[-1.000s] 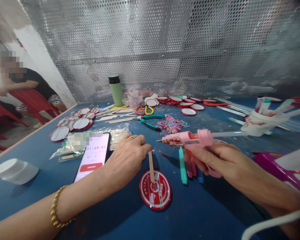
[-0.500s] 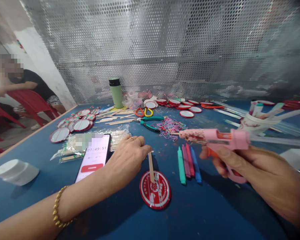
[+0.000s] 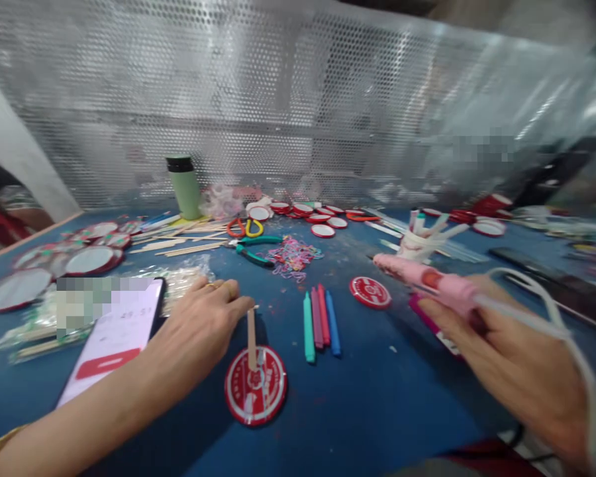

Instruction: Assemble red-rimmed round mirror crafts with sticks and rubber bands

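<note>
My left hand pinches the upper end of a flat wooden stick between its fingertips. The stick's lower end lies on a round red badge-like disc with white print, flat on the blue table. In my right hand is a pink hot glue gun, its nozzle pointing left above the table, apart from the disc. A second red printed disc lies below the nozzle. Several capped markers, teal, purple, red and blue, stand in a row between my hands.
A lit phone and bagged sticks lie left, near white-faced discs. Farther back are a green bottle, teal-handled pliers, coloured loops and a cup of sticks. Perforated metal sheeting closes the back.
The view has turned right, and the second red disc now shows. My right hand has turned the glue gun and brought it nearer to me. My left hand stays at the stick.
</note>
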